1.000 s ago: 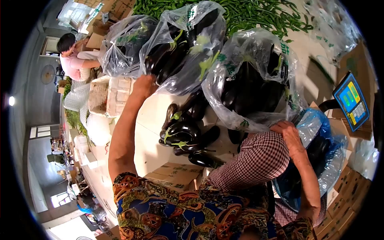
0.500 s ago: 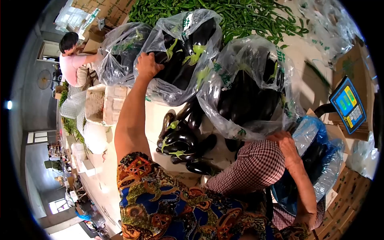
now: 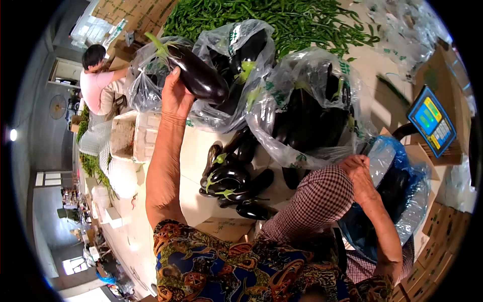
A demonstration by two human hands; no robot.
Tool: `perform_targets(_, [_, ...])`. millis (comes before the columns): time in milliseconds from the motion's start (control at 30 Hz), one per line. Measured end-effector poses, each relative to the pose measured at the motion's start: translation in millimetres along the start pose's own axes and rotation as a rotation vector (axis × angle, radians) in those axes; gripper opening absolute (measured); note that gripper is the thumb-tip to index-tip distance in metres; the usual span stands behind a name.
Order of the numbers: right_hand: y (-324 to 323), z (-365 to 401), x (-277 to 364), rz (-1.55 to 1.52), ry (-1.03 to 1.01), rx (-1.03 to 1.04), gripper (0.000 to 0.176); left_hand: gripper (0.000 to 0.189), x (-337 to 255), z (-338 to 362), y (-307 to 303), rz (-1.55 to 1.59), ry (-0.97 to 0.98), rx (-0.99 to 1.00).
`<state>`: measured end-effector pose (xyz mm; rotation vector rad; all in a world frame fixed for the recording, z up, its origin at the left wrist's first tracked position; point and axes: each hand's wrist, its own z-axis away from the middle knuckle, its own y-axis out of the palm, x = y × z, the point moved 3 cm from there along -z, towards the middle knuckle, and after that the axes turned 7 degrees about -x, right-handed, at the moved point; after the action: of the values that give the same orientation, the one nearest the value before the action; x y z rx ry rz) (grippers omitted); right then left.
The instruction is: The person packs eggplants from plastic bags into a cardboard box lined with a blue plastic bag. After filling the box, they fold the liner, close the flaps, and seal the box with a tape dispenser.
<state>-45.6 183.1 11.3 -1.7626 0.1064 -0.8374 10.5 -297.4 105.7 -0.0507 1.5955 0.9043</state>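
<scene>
In the head view, my left hand (image 3: 176, 95) grips a large, dark, glossy eggplant (image 3: 198, 78) with its green stem pointing to the upper left. The eggplant is raised above an open clear bag (image 3: 229, 118) of eggplants. My right hand (image 3: 356, 176) is by my checked-trouser knee, near the lower edge of a second clear bag (image 3: 322, 158) packed with eggplants. Its fingers are bent together, and what they hold, if anything, is hidden. Several loose eggplants (image 3: 229, 178) lie in a pile on the floor between my arms.
Green peppers (image 3: 282, 30) are spread at the top. A digital scale display (image 3: 432, 121) stands at the right, above a box lined with blue plastic (image 3: 417, 176). A third clear bag (image 3: 146, 93) is at upper left, near a white foam box (image 3: 146, 136) and another person (image 3: 98, 83).
My left hand has lifted an eggplant out of the middle bag, raising it and turning the palm up. My right hand has stayed by the knee, moving only slightly.
</scene>
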Motion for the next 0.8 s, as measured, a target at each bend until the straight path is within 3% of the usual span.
perform_targets(100, [-8, 15, -4, -0.032, 0.077, 0.001, 0.029, 0.057, 14, 14, 60, 0.197, -0.105, 0.212])
perform_targets(267, [-44, 27, -1, -0.298, 0.24, -0.042, 0.028, 0.052, 48, 34, 131, 0.258, -0.237, 0.296])
perform_targets(367, [-64, 27, 7, -0.765, 0.452, -0.072, 0.04, 0.044, 83, 54, 173, 0.129, -0.277, 0.213])
perform_targets(500, [-93, 22, 28, -1.255, 0.423, -0.311, 0.082, 0.035, 116, 108, 263, -0.265, -0.327, 0.352])
perform_targets(600, [-120, 30, 31, -1.19, 0.442, -0.366, 0.086, 0.043, 147, 143, 304, -0.413, -0.367, 0.503])
perform_targets(700, [-104, 66, -1, -1.73, 0.465, -0.494, 0.085, 0.054, 179, 140, 313, -0.435, -0.625, 0.545])
perform_targets(733, [-106, 84, -10, -1.802, 0.469, -0.437, 0.086, 0.052, 182, 145, 317, -0.448, -0.636, 0.555])
perform_targets(800, [-98, 114, -26, -1.888, 0.473, -0.526, 0.085, 0.046, 188, 155, 325, -0.547, -0.495, 0.626])
